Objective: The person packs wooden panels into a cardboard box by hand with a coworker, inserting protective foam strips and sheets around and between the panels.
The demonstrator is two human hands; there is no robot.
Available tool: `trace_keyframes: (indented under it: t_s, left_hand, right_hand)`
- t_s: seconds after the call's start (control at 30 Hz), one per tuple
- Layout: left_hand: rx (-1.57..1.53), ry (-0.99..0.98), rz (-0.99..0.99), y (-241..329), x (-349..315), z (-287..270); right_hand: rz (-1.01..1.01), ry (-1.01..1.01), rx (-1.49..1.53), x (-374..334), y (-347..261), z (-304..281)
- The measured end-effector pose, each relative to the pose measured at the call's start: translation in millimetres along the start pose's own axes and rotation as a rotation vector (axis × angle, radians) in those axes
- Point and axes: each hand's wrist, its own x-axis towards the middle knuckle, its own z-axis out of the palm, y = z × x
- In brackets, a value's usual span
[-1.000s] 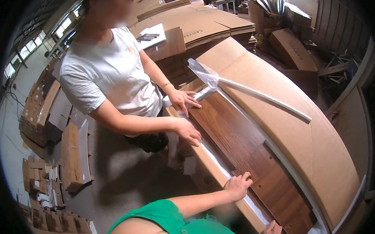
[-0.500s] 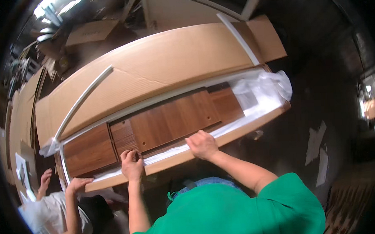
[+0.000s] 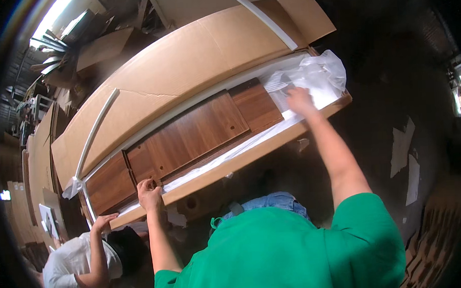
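Note:
A long cardboard box lies opened in front of me. Inside are brown wood-grain panels, the uppermost panel having small round holes. My left hand is curled over the box's near wall, left of the middle, fingertips inside beside the panels. Toward the right end, my right hand hovers over or touches white foam and crumpled clear plastic film; motion smears its fingers. White lining runs along the inside of the near wall.
A co-worker's hand rests on the box's near left corner. The raised cardboard flap spans the far side, with white strips lying across it. Cardboard sheets lean at left; torn paper pieces lie on the floor at right.
My right hand has left the near wall and moved right and away from me, to the plastic at the right end. My left hand stays on the wall. The view has shifted slightly.

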Motion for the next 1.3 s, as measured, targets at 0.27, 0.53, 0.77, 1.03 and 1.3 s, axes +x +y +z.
trace_keyframes:
  t_s: [0.27,0.53,0.77,1.03,1.3]
  left_hand:
    - [0.013,0.059,-0.026,-9,0,2]
    - [0.040,0.078,-0.040,-2,-6,5]
    - [-0.005,0.250,0.053,-13,-4,11]
    - [0.108,0.137,-0.195,-4,0,6]
    - [0.097,0.147,-0.206,-3,-7,2]
  right_hand:
    - [0.056,-0.269,0.204,32,49,-29]
    - [-0.187,0.496,0.193,133,28,-54]
    - [-0.019,0.268,0.006,210,45,-38]
    - [-0.189,0.436,0.046,262,71,18]
    - [-0.914,0.386,0.200,211,-97,-4]
